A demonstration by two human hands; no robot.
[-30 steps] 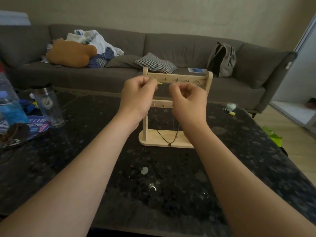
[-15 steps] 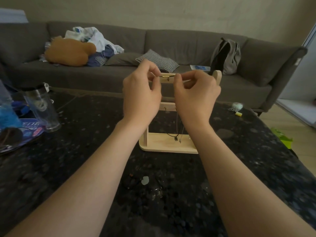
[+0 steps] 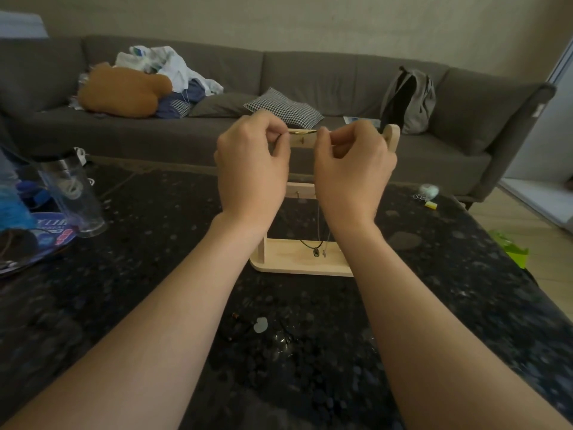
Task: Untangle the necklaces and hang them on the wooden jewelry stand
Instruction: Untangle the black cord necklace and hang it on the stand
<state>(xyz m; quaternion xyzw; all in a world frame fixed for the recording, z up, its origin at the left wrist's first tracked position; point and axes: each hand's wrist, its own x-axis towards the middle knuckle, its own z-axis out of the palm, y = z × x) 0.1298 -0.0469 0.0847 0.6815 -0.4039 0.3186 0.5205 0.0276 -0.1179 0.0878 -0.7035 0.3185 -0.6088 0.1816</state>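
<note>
Left hand (image 3: pixel 251 169) and right hand (image 3: pixel 353 172) raised side by side, fingertips pinched.

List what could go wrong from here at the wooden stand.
1. Both the left hand and right hand pinch the necklace at the top bar of the wooden stand; a slip could drop it.
2. Two pendants hang close together above the base, so their cords might tangle.
3. Tugging on the bar could tip the stand.
</note>
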